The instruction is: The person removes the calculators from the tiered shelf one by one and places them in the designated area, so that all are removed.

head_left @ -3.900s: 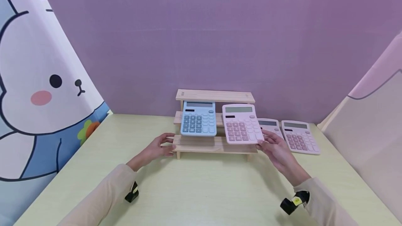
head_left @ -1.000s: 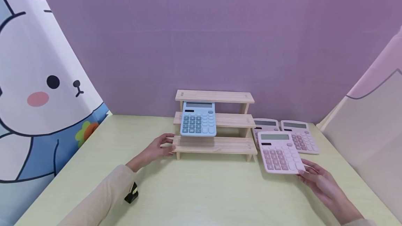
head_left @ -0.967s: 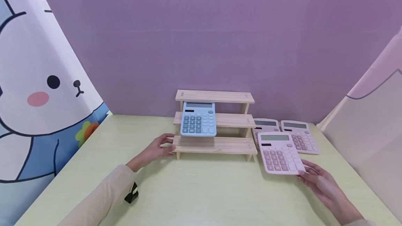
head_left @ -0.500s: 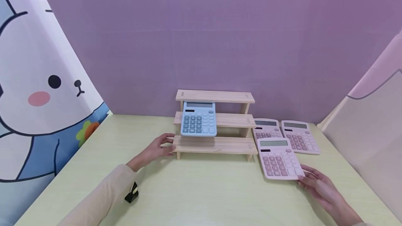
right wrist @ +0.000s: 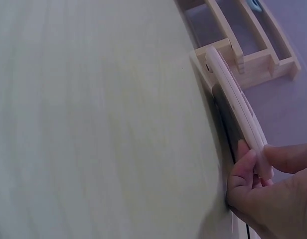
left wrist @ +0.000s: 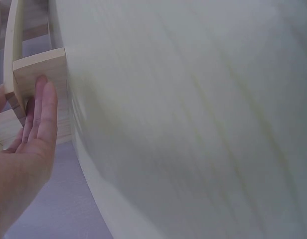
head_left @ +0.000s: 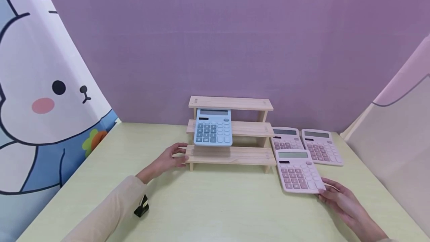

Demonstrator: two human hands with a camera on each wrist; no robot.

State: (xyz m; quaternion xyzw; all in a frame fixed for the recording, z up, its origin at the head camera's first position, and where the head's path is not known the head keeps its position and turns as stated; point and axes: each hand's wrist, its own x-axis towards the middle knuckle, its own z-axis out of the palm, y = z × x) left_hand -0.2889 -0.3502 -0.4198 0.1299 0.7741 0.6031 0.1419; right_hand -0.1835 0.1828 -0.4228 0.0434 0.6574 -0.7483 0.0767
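Observation:
A pale wooden three-tier display stand [head_left: 231,156] stands mid-table. My left hand [head_left: 167,161] is at the left end of its lowest step; in the left wrist view the thumb and fingers lie on either side of the board, with straight fingers against the leg. A blue calculator [head_left: 213,128] leans on the stand's left half, keys facing me. My right hand [head_left: 344,204] pinches the lower right corner of a pink calculator [head_left: 299,171], thumb on top and fingers beneath. In the right wrist view this calculator [right wrist: 240,109] is held just above the table.
Two more pink calculators lie behind the held one: the left one [head_left: 285,137] is partly covered by it, and the right one [head_left: 320,146] lies beside that. A purple backdrop [head_left: 228,40] closes the table's far edge. Printed cloth [head_left: 43,85] hangs on the left.
The pink calculator has moved with my right hand from in front of the stand to the right, then lower and nearer the table. My left hand and the blue calculator stay put.

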